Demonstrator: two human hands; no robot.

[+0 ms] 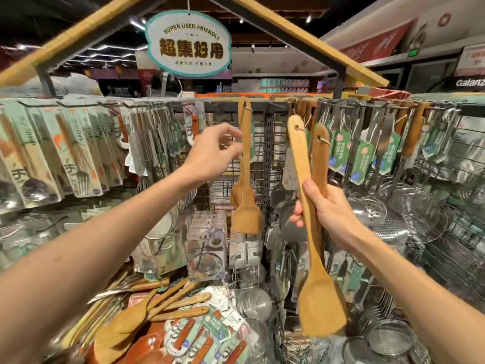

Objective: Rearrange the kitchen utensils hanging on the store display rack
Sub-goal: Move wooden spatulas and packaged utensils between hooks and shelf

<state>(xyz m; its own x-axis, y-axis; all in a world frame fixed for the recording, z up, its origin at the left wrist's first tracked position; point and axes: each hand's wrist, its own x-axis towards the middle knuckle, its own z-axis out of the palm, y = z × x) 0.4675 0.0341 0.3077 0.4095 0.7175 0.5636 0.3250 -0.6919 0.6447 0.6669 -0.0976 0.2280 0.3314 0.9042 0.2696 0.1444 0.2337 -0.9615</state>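
My right hand [321, 210] grips two wooden spatulas [319, 292] by their handles, blades down, in front of the right half of the display rack [270, 164]. A third wooden spatula [245, 179] hangs from a hook at the middle of the top rail, with a green tag behind it. My left hand [212, 153] is raised just left of that hanging spatula's handle, fingers loosely curled and apart, holding nothing that I can see. Its fingertips are close to the handle; whether they touch it is unclear.
Packaged spoons and forks [76, 153] hang at the left. Metal utensils with green tags [367, 148] fill the right rail, with wire strainers [417, 214] beyond them. Below lies a pile of loose wooden spatulas [147, 311]. A hanging sign [187, 43] is overhead.
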